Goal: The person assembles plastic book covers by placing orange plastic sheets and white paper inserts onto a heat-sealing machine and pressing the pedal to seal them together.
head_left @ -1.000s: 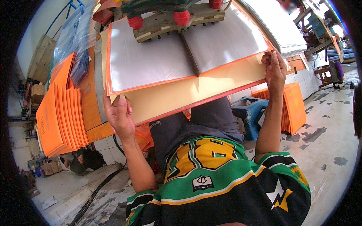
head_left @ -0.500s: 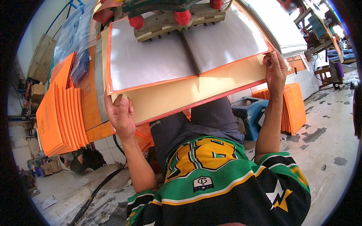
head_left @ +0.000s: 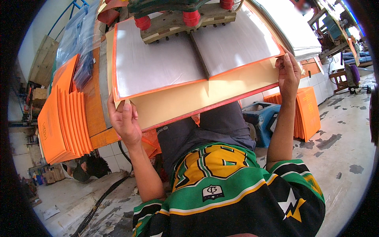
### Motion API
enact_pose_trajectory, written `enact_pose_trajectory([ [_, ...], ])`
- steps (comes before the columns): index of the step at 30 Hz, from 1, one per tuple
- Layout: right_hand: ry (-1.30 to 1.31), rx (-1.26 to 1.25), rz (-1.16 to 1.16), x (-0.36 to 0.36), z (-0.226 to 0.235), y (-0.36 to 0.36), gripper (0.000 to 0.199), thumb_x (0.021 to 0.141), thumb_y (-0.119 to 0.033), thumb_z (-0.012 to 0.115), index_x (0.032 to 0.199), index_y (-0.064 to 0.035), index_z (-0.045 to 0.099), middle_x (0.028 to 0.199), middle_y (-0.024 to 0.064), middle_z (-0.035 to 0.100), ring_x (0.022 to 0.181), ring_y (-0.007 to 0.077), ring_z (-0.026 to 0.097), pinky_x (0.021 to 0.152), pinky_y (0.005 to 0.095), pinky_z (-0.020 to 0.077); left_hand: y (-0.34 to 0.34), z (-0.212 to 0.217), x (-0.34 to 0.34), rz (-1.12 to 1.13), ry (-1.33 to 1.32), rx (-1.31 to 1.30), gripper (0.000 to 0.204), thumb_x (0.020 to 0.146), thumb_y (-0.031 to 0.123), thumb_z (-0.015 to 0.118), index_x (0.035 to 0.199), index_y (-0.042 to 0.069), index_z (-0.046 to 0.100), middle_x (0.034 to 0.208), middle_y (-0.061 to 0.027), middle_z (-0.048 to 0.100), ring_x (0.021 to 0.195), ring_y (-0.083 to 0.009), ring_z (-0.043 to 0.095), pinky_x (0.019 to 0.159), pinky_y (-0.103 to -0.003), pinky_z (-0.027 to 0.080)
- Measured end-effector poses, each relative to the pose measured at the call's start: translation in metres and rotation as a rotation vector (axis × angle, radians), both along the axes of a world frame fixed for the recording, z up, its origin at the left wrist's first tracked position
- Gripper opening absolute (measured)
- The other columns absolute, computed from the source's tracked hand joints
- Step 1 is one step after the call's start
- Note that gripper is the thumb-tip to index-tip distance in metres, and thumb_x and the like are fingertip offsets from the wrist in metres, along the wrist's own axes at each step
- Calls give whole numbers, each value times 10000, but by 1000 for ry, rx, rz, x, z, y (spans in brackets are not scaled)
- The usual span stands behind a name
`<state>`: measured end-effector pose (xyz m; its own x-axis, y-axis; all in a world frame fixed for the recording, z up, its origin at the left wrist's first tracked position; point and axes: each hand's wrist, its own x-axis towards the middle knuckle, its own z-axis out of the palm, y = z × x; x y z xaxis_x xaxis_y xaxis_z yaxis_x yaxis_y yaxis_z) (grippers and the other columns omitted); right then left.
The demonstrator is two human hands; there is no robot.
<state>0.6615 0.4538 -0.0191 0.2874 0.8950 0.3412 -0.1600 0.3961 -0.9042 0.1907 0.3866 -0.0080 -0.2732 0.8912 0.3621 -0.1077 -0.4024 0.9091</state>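
An open orange cover with translucent plastic sheets [head_left: 158,67] on both halves lies on a cream board [head_left: 177,102] with a red near edge. A dark strip [head_left: 200,59] runs down its middle. At the near left corner my left hand [head_left: 125,120] pinches the orange cover's edge between thumb and fingers. My right hand [head_left: 289,73] is closed on the near right corner, its fingertips partly hidden. Over the far middle of the cover stands a press head [head_left: 189,25] with red round blocks; it hides part of the sheets and strip.
Stacked orange covers [head_left: 65,126] hang over the table's left end, beside clear plastic sheets [head_left: 81,43]. White sheets [head_left: 296,33] are piled at the far right. A blue plastic stool [head_left: 262,118] and more orange covers [head_left: 307,112] stand below. Someone's dark-haired head [head_left: 96,166] shows at lower left.
My left hand has shifted slightly, its thumb moving a little left and down at the cover's corner. My right hand and the press head stay where they were.
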Motion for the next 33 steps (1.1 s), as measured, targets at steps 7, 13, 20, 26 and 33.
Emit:
enact_pose_trajectory([
  [7, -15, -7, -28, -1, 0, 0, 294, 1069, -176, 582, 1267, 34, 638, 905, 36, 629, 861, 107, 585, 806, 251, 482, 0, 1, 1, 16, 0, -9, 523, 993, 129, 632, 1444, -34, 424, 1016, -91, 707, 667, -53, 463, 597, -207, 365],
  [13, -48, -42, -86, -3, 0, 0, 379, 1058, -210, 594, 1312, 68, 638, 859, 10, 604, 802, 79, 538, 740, 222, 416, 0, 0, 2, 38, -1, -17, 509, 993, 122, 634, 1436, -32, 437, 1005, -81, 706, 663, -46, 454, 590, -202, 361],
  [20, -37, -20, -96, -13, 7, 0, 387, 1053, -217, 597, 1310, 69, 642, 850, 8, 593, 779, 72, 515, 710, 216, 394, -1, 1, 1, 31, -6, -27, 496, 993, 104, 623, 1435, -29, 441, 1003, -79, 699, 661, -43, 447, 590, -209, 364],
  [26, -83, -46, -111, -5, 2, 0, 382, 1054, -212, 600, 1302, 75, 646, 862, 8, 586, 803, 79, 516, 710, 216, 395, 0, -1, -1, 35, -8, -33, 497, 989, 88, 614, 1440, -35, 445, 1048, -88, 692, 670, -46, 450, 591, -208, 359],
  [33, -28, -6, -70, -5, 1, 2, 370, 1054, -205, 601, 1293, 73, 650, 866, 12, 594, 804, 78, 516, 709, 221, 395, 0, -2, -1, 28, -3, -24, 498, 988, 82, 610, 1445, -33, 447, 1051, -93, 703, 670, -44, 448, 593, -209, 363],
])
